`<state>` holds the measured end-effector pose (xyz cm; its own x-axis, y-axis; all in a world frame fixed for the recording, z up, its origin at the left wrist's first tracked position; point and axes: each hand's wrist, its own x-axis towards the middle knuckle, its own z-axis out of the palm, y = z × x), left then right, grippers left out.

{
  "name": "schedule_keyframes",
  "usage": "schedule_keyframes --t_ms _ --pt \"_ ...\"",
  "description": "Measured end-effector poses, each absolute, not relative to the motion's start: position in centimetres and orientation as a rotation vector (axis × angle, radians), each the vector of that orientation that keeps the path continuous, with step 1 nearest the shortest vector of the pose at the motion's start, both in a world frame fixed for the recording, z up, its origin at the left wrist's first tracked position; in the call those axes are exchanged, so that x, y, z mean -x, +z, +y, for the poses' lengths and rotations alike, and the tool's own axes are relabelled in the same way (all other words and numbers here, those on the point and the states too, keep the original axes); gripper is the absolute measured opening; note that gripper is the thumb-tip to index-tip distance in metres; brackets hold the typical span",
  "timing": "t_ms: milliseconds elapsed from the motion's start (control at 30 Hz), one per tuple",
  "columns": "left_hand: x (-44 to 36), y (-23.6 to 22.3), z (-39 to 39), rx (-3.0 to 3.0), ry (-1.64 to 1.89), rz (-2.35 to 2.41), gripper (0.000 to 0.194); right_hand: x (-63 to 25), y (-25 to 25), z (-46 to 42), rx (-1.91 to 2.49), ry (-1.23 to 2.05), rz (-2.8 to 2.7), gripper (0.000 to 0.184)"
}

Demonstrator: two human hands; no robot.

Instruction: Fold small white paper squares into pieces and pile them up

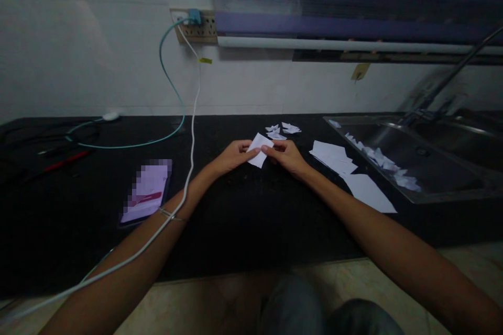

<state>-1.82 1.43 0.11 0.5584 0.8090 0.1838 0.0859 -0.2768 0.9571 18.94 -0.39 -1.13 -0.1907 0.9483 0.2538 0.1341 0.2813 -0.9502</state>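
Note:
Over the black counter (243,220), my left hand (232,157) and my right hand (286,156) both pinch one small white piece of paper (259,149) between them, left hand on its left edge, right hand on its right edge. Just behind the hands lie a few small white paper scraps (283,130). To the right of my right hand rests a loose stack of white paper sheets (333,157), with one larger sheet (368,192) nearer to me.
A lit phone (147,191) lies on the counter left of my left forearm. A white cable (192,131) and a teal cable (168,78) run from a wall socket (195,26). A steel sink (408,159) at the right holds several paper scraps. Red-handled tools lie far left.

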Motion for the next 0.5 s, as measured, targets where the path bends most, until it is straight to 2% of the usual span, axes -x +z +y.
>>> schedule_keyframes --t_ms 167,500 --pt "1.6 0.2 1.3 -1.729 0.871 0.794 0.035 -19.2 -1.2 -0.3 1.078 0.99 -1.636 0.048" --pt "1.4 1.4 0.2 -1.851 0.694 0.771 0.034 -19.4 -1.4 -0.1 1.07 1.019 -1.679 0.045"
